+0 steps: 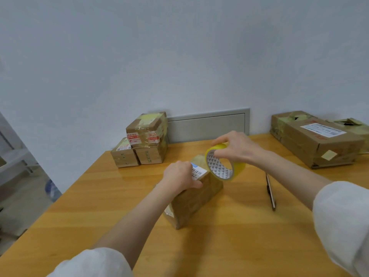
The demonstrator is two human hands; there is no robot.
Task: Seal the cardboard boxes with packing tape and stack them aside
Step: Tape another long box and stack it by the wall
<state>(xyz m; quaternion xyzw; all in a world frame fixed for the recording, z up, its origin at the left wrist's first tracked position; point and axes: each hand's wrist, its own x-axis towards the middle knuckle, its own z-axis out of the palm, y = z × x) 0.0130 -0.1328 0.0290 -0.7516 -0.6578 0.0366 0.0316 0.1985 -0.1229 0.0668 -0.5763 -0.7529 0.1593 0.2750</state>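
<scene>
The fingers (218,141) of the right hand (239,149) are curled round the upper rim of a round roll of yellow packing tape (215,166), with the thumb at the near side of the rim, so this hand grips the roll. The roll stands on its edge, its white patterned core turned to the left, just above the far right end of a small brown cardboard box (196,198); I cannot tell if it touches the box.

The left hand (178,176) lies on top of this box. Its fingers are bent down over the top, the thumb presses on the right side face, and so it holds the box. Beside its knuckles there is a white barcode label (198,172) on the box top.

The box lies in the middle of the orange wooden tabletop (111,198). A thin dark pen-like tool (271,193) lies to the right of it, apart. Three small taped cardboard boxes (144,141) are stacked at the far left by the wall, and a large long cardboard box (317,143) lies at the far right.
</scene>
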